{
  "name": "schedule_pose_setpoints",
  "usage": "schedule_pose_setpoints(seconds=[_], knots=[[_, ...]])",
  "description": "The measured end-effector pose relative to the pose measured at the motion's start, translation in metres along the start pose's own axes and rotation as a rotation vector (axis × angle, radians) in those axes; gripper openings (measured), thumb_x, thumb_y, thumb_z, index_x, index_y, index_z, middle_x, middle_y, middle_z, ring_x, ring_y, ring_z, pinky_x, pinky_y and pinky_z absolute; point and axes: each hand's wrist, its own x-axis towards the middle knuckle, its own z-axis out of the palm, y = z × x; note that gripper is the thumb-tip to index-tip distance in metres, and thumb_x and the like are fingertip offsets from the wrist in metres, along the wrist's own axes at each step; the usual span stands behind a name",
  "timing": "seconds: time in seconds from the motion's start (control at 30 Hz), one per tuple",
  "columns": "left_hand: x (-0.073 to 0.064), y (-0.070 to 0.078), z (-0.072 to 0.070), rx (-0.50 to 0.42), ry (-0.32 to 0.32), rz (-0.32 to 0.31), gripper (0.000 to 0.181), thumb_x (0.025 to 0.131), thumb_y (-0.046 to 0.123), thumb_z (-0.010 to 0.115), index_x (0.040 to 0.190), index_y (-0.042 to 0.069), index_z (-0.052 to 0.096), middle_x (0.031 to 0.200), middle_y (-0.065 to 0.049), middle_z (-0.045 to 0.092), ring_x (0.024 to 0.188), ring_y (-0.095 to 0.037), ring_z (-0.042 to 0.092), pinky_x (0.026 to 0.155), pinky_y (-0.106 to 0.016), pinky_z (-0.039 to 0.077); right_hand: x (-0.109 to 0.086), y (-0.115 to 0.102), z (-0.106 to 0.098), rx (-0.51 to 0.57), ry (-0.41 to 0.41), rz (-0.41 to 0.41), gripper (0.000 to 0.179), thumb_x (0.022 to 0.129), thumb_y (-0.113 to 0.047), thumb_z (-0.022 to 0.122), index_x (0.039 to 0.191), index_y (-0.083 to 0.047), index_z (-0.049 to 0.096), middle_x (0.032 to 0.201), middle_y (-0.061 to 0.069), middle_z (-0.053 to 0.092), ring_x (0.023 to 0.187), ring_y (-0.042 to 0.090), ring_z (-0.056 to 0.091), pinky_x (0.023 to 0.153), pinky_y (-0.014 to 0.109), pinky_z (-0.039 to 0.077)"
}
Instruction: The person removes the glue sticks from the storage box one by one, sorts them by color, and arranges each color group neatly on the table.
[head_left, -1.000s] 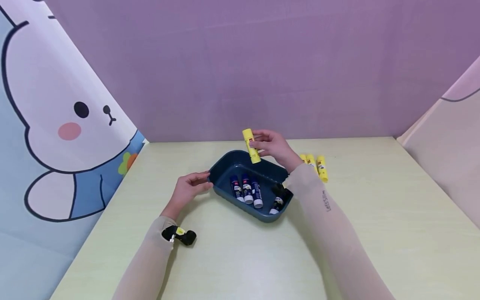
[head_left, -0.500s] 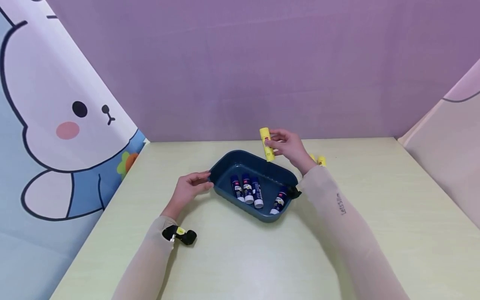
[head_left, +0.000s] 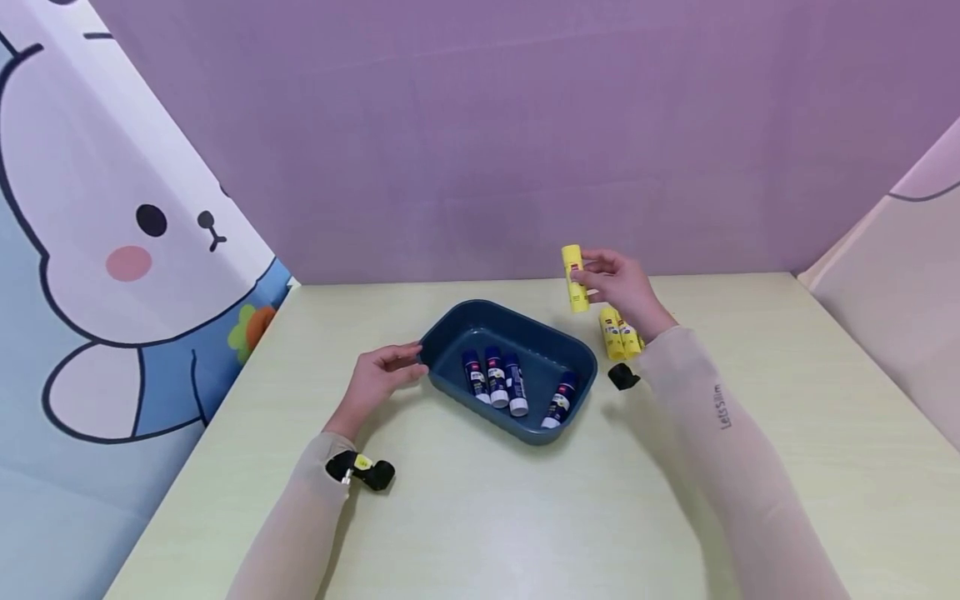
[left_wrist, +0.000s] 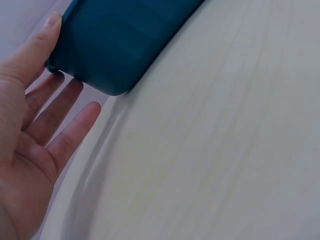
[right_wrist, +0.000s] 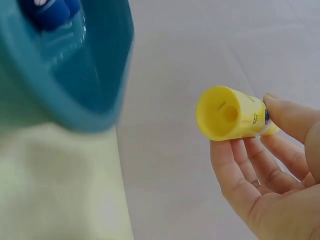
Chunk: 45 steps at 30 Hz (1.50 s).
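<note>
In the head view my left hand (head_left: 381,377) is at the left end of a dark teal plastic bin (head_left: 525,435). The left wrist view shows its thumb (left_wrist: 50,30) and fairly straight fingers touching the bin's outer end and rim. My right hand (head_left: 621,287) pinches a yellow glue stick (head_left: 575,279) between thumb and fingers, held raised beyond the bin's right end. Up close in the right wrist view, the glue stick's hollow yellow end (right_wrist: 218,112) faces the camera. Inside the bin lie several blue glue sticks (head_left: 496,379) with white ends.
Several yellow glue sticks (head_left: 612,335) lie on the pale table (head_left: 480,517) right of the bin, partly behind the right wrist. Black wrist cameras sit at the left wrist (head_left: 363,469) and right wrist (head_left: 622,376). A purple backdrop (head_left: 465,150) rises behind the table.
My right hand has carried the yellow glue stick rightward, from over the bin's far edge to past its right end. The left hand and bin have hardly moved.
</note>
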Motion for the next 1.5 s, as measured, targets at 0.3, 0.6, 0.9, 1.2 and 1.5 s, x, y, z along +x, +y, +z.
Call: schedule_pose_setpoints(seconds=[0.3,0.6,0.9,1.2,1.5], knots=[[0.002,0.002,0.003,-0.021,-0.003,-0.008,0.039,0.086,0.002,0.077,0.122,-0.008,0.065,0.135,-0.021,0.059,0.098,-0.007,0.068,0.082,-0.024,0.058,-0.001,0.006,-0.027,-0.062,0.048,0.036,0.056,0.099,-0.030,0.063,0.147,-0.006,0.046,0.128,0.015,0.057,0.104,0.022,0.061,0.088,0.035,0.058],[0.004,-0.002,0.004,-0.036,-0.014,0.007,0.039,0.086,-0.001,0.076,0.122,-0.011,0.064,0.135,-0.023,0.058,0.095,-0.005,0.069,0.082,-0.025,0.058,-0.002,0.018,-0.047,-0.107,0.067,0.076,0.054,0.101,-0.027,0.061,0.147,-0.003,0.045,0.126,0.016,0.056,0.100,0.021,0.061,0.087,0.036,0.058],[0.003,-0.001,0.003,-0.035,-0.021,0.012,0.040,0.086,0.001,0.077,0.122,-0.010,0.064,0.136,-0.022,0.058,0.097,-0.006,0.068,0.082,-0.026,0.058,-0.004,0.032,-0.067,-0.168,0.070,0.109,0.060,0.101,-0.031,0.060,0.149,-0.001,0.040,0.126,0.017,0.054,0.102,0.027,0.061,0.086,0.036,0.059],[0.004,-0.001,0.003,-0.011,-0.011,0.004,0.040,0.086,0.002,0.077,0.123,-0.008,0.064,0.135,-0.021,0.059,0.099,-0.007,0.068,0.083,-0.024,0.058,-0.003,0.045,-0.084,-0.206,0.063,0.103,0.052,0.102,-0.022,0.059,0.143,0.006,0.044,0.126,0.023,0.056,0.088,0.016,0.064,0.080,0.036,0.061],[0.003,-0.003,0.003,-0.025,-0.019,-0.001,0.040,0.087,-0.003,0.075,0.124,-0.009,0.063,0.136,-0.022,0.057,0.103,-0.015,0.068,0.081,-0.025,0.058,-0.005,0.068,-0.098,-0.260,0.025,0.167,0.053,0.101,-0.020,0.060,0.139,0.013,0.043,0.130,0.031,0.053,0.091,0.022,0.066,0.079,0.040,0.061]])
